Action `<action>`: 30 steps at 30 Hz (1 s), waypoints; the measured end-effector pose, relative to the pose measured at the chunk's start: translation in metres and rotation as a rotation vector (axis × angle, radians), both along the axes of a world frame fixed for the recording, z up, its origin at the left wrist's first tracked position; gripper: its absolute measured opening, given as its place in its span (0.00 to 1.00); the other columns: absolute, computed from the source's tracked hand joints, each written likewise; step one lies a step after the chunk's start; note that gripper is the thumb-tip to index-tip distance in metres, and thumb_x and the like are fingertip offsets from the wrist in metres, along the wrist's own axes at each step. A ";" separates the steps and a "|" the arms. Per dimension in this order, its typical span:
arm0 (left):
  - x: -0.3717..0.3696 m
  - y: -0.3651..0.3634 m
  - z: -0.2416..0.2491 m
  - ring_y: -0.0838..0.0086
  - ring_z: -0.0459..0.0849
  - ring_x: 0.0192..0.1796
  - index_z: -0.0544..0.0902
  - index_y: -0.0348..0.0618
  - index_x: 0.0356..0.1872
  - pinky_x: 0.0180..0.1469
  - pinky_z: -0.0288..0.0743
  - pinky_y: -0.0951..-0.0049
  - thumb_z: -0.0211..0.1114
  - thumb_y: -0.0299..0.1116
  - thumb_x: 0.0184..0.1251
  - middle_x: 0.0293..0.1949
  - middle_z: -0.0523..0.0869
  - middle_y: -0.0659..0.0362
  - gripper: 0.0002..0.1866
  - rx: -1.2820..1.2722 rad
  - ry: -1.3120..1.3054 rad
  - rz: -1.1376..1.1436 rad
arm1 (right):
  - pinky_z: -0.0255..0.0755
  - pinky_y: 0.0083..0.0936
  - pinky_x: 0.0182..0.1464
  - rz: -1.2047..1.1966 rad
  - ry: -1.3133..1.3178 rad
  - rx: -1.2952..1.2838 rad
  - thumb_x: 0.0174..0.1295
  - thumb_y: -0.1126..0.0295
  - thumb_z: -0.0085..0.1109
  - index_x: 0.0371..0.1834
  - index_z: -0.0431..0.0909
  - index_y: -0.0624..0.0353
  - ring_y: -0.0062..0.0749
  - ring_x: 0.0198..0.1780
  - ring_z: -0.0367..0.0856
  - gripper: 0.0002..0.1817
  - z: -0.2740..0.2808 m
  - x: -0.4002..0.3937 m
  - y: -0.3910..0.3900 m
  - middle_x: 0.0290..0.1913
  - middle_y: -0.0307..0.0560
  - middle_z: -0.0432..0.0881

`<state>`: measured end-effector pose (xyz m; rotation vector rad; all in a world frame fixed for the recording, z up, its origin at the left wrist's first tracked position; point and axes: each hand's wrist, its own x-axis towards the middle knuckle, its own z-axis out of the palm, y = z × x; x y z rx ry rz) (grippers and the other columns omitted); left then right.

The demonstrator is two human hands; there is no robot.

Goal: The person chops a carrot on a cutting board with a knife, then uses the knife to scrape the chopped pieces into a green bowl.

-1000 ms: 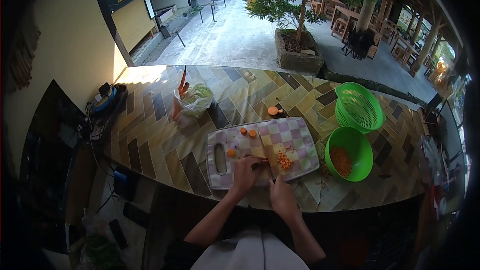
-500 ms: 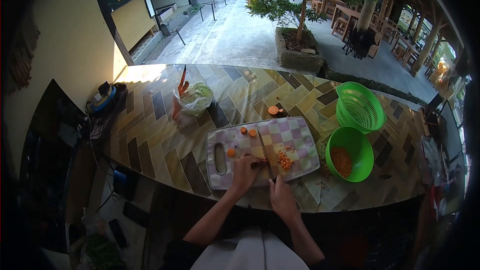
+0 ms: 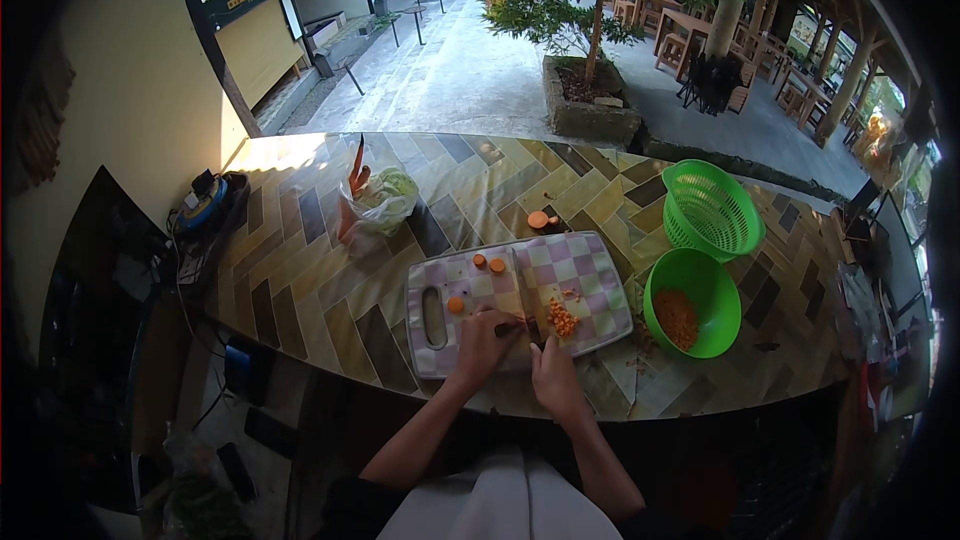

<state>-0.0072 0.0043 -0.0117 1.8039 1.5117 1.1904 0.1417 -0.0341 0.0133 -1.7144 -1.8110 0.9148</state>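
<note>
My right hand (image 3: pixel 556 376) is closed round the handle of a knife (image 3: pixel 526 297), whose blade points away from me over the checkered cutting board (image 3: pixel 592 280). My left hand (image 3: pixel 484 342) lies on the board just left of the blade, fingers pressed together on something small that I cannot make out. Diced orange carrot (image 3: pixel 562 319) is heaped right of the knife. On the board's left half are carrot pieces (image 3: pixel 456 305). Beyond the board's far edge sits another carrot piece (image 3: pixel 538 220).
A green bowl (image 3: pixel 722 312) with orange bits stands right of the board, touching a green strainer basket (image 3: pixel 735 202). A plastic bag (image 3: pixel 385 202) with cabbage and carrots is at the back left. Coiled cable (image 3: pixel 204 202) lies at the left wall.
The whole view has shifted slightly, moving the table's contents a little left. The knife blade has tilted slightly by my left fingertips; both hands remain in nearly the same place on the board.
</note>
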 end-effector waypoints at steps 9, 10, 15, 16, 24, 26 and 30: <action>0.000 0.003 -0.002 0.60 0.86 0.42 0.91 0.40 0.35 0.49 0.79 0.66 0.73 0.27 0.54 0.35 0.90 0.54 0.08 -0.005 -0.025 0.001 | 0.68 0.58 0.40 -0.001 0.007 0.061 0.76 0.62 0.46 0.40 0.66 0.71 0.72 0.41 0.78 0.17 0.006 0.002 -0.018 0.33 0.75 0.78; -0.001 0.004 -0.004 0.60 0.86 0.41 0.91 0.40 0.35 0.49 0.79 0.65 0.73 0.27 0.54 0.35 0.90 0.54 0.07 -0.008 -0.016 0.000 | 0.68 0.58 0.40 0.001 -0.004 0.040 0.76 0.62 0.46 0.40 0.66 0.70 0.72 0.41 0.78 0.17 0.007 0.002 -0.019 0.33 0.75 0.78; -0.002 0.004 -0.002 0.63 0.86 0.42 0.91 0.41 0.36 0.47 0.81 0.68 0.73 0.28 0.55 0.36 0.91 0.55 0.07 -0.002 0.011 -0.008 | 0.69 0.58 0.40 0.028 -0.036 -0.015 0.75 0.63 0.47 0.40 0.66 0.70 0.72 0.41 0.78 0.16 0.012 0.000 -0.015 0.33 0.75 0.79; -0.002 0.003 -0.001 0.65 0.87 0.42 0.91 0.41 0.36 0.47 0.82 0.70 0.74 0.29 0.55 0.37 0.91 0.56 0.07 -0.012 0.022 -0.005 | 0.69 0.58 0.40 0.038 -0.044 0.002 0.75 0.63 0.47 0.40 0.66 0.70 0.71 0.41 0.78 0.16 0.009 0.001 -0.013 0.33 0.75 0.79; 0.003 -0.004 0.004 0.60 0.85 0.43 0.90 0.40 0.36 0.48 0.79 0.66 0.71 0.26 0.55 0.36 0.90 0.53 0.07 0.053 0.017 0.004 | 0.72 0.57 0.40 -0.072 -0.137 0.008 0.74 0.64 0.49 0.42 0.69 0.69 0.68 0.39 0.81 0.15 0.014 -0.005 -0.022 0.32 0.71 0.81; 0.005 -0.005 0.003 0.60 0.85 0.43 0.90 0.40 0.36 0.48 0.80 0.67 0.71 0.26 0.55 0.37 0.90 0.53 0.07 0.072 0.037 0.001 | 0.72 0.56 0.38 -0.062 -0.162 0.013 0.72 0.62 0.52 0.44 0.71 0.67 0.66 0.37 0.82 0.15 0.020 0.004 -0.027 0.30 0.69 0.82; -0.001 -0.006 0.005 0.63 0.85 0.43 0.91 0.40 0.36 0.48 0.80 0.67 0.74 0.26 0.53 0.37 0.90 0.54 0.08 0.010 -0.064 -0.031 | 0.77 0.48 0.36 -0.047 -0.270 0.100 0.71 0.56 0.54 0.55 0.72 0.64 0.57 0.33 0.85 0.21 0.018 0.025 -0.037 0.26 0.60 0.83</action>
